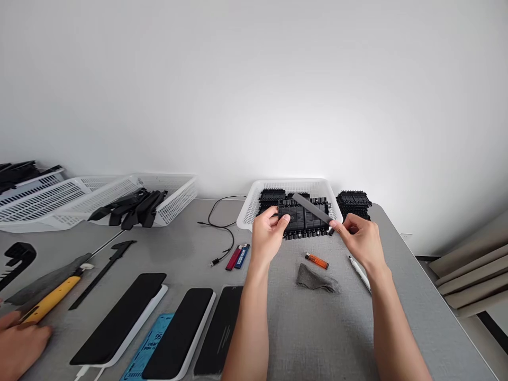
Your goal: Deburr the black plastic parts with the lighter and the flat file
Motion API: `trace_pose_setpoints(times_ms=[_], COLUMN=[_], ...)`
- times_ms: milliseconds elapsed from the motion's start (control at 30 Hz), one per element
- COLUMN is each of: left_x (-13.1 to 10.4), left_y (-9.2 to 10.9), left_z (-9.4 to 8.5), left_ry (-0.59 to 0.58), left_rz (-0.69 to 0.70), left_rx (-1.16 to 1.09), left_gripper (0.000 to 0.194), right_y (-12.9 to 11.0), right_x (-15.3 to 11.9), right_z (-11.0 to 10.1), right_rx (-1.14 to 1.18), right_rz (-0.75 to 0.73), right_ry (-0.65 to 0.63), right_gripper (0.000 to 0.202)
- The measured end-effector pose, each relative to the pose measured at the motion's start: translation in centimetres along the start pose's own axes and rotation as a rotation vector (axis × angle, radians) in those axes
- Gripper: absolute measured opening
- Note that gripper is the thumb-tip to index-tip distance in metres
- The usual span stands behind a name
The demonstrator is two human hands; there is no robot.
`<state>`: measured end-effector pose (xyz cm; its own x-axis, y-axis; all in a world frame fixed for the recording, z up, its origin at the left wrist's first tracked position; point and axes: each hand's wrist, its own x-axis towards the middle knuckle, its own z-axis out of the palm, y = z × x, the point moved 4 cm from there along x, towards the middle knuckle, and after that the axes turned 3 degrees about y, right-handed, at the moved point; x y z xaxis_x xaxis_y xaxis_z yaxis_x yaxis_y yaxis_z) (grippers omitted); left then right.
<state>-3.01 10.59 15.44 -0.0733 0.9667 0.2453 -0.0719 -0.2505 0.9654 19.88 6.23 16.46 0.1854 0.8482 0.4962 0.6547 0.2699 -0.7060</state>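
Note:
My left hand (266, 235) grips a black plastic part (296, 221) with toothed edges by its left side, thumb on top. In my right hand (360, 238) is a flat grey strip, like a file (311, 206), pinched at its lower right end. The strip slants across the upper right of the part; whether they touch I cannot tell. Behind them stands a white basket (326, 186) of similar black parts. Below my hands lie an orange lighter (316, 261), a crumpled grey cloth (315, 279) and a white marker (360, 274).
More black parts (353, 203) are stacked right of the basket. Two lighters (238, 256) and a black cable (228, 227) lie left of my hands. Several phones (121, 317), a black caliper (105, 272) and baskets (178, 201) fill the left. Another person's hand (24, 344) holds a yellow-handled tool (51, 300).

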Motion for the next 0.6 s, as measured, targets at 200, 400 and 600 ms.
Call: trace_pose_setpoints(times_ms=[200,400,600], left_x=[-0.2,0.0,-0.2], left_y=[0.5,0.5,0.7], left_z=[0.1,-0.3,0.1], left_ry=[-0.008,0.001,-0.04], left_rz=[0.042,0.031,0.017], left_rx=[0.05,0.005,-0.024], left_gripper=[0.029,0.036,0.038], right_y=[-1.4,0.4,-0.7], right_x=[-0.3,0.0,-0.4], right_z=[1.0,-0.5,0.4], right_rx=[-0.032,-0.016,0.019], right_rz=[0.047,0.102,0.065], right_ry=[0.015,0.115,0.048], right_gripper=[0.059,0.059,0.059])
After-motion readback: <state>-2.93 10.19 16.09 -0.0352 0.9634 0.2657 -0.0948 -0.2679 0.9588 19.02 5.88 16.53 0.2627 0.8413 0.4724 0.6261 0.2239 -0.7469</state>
